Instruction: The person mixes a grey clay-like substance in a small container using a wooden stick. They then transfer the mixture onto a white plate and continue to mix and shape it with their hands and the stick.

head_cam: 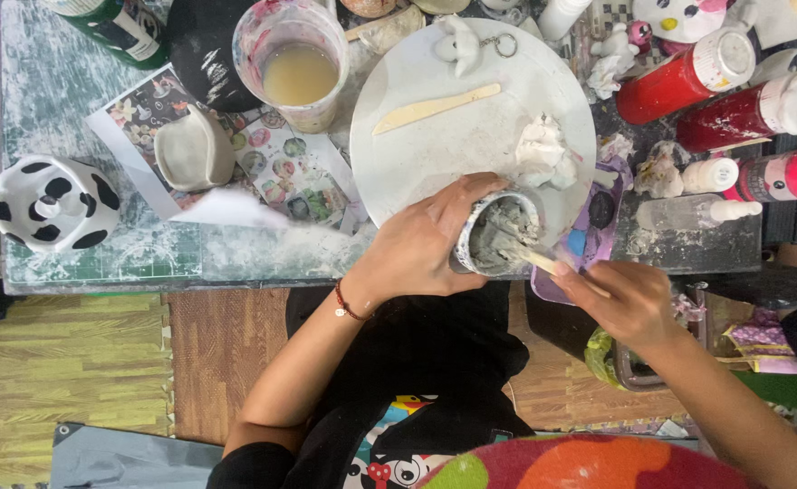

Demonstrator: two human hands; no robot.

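My left hand (421, 243) is wrapped around a small round clay pot (500, 234), grey and wet inside, at the near edge of a white round board (453, 145). My right hand (623, 299) pinches a thin wooden stick (543, 262) whose tip reaches into the pot's opening. A lump of white clay (543, 149) lies on the board just beyond the pot. A flat wooden modelling tool (435, 109) rests across the board's middle.
A plastic cup of cloudy water (297, 68) stands left of the board. A grey clay piece (193, 149) sits on printed paper, a black-and-white spotted bowl (52, 204) at far left. Red paint bottles (688, 77) and small white bottles (697, 210) crowd the right.
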